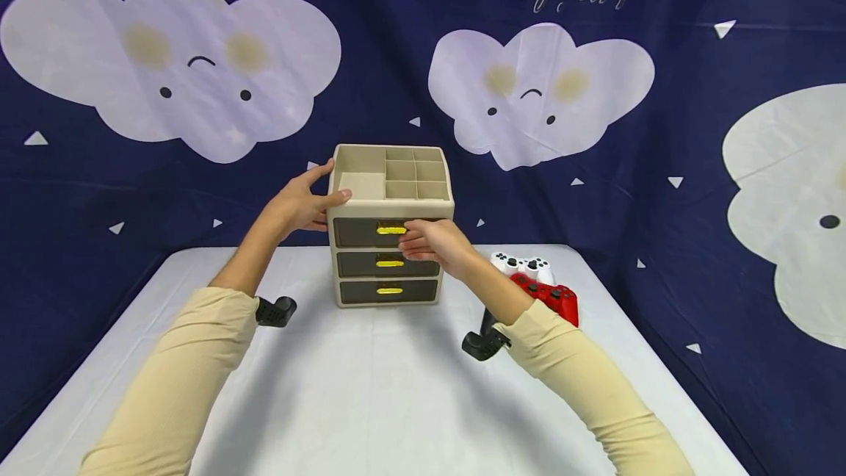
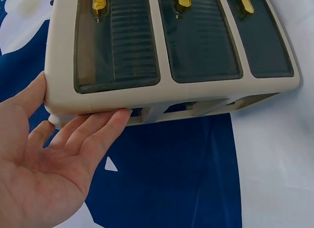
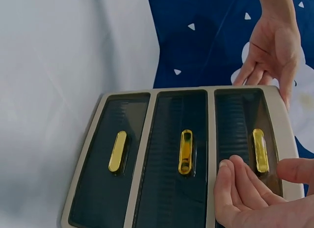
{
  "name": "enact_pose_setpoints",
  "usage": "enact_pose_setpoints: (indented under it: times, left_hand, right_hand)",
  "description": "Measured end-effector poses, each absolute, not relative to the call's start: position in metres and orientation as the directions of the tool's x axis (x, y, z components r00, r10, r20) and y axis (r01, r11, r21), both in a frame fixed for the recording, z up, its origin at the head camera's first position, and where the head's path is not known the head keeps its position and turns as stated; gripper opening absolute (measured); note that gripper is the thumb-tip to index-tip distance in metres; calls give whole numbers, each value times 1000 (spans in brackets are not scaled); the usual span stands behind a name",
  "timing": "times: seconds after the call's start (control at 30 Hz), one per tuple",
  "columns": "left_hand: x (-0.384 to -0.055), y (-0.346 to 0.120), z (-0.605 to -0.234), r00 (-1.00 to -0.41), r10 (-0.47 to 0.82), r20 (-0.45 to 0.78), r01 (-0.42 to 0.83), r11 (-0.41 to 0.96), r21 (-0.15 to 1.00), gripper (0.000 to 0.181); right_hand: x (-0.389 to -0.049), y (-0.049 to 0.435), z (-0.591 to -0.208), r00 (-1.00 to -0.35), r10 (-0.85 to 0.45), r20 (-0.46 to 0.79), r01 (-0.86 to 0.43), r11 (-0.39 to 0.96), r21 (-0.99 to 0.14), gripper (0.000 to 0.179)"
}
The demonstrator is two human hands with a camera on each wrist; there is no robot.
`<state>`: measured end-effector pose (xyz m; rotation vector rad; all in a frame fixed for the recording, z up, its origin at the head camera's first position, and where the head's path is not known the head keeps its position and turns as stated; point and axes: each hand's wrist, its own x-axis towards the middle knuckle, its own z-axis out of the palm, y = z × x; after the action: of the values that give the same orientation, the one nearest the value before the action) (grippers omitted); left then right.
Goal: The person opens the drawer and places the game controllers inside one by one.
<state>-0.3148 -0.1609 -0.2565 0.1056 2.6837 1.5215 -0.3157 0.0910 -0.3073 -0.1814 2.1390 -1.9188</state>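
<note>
A beige drawer organizer (image 1: pixel 390 209) stands upright, with three dark see-through drawers and yellow handles, all closed. My left hand (image 1: pixel 299 203) is at its upper left. The thumb lies at the top rim while fairly straight fingers (image 2: pixel 105 132) rest along the left side wall. At the top drawer's yellow handle (image 3: pixel 261 150) is my right hand (image 1: pixel 432 244). Its thumb and bent fingers stand on either side of the handle's end, with a small gap showing around it in the right wrist view.
The organizer's open top has one large compartment (image 1: pixel 362 186) and several small ones. Right of it lie a white game controller (image 1: pixel 525 268) and a red one (image 1: pixel 562 301), partly behind the right forearm. A white-covered table (image 1: pixel 370 388) meets a dark blue cloud-print cloth (image 1: pixel 390 57).
</note>
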Motion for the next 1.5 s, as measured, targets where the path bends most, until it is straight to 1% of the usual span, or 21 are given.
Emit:
enact_pose_setpoints:
  times: [0.3, 0.57, 1.0, 1.2, 1.5]
  left_hand:
    - [-317, -161, -258, -996, 85, -4, 39, 499, 866, 86]
    - [-316, -162, -258, -996, 91, -4, 43, 507, 861, 86]
    - [-314, -164, -256, -995, 103, -6, 48, 516, 855, 87]
    - [-313, -165, -255, -995, 102, -13, 43, 521, 852, 87]
    - [-314, -165, -255, -994, 105, -10, 47, 526, 849, 87]
  right_hand:
    - [-319, 81, -312, -972, -213, -102, 88, 75, -993, 32]
    - [-319, 81, -313, -974, -211, -86, 69, 84, -994, 27]
    - [-299, 89, -314, -963, -258, -80, 42, 149, -988, 26]
    - [-291, 90, -315, -959, -277, -63, 20, 155, -988, 27]
    - [-279, 96, -313, -951, -301, -72, 25, 157, -987, 28]
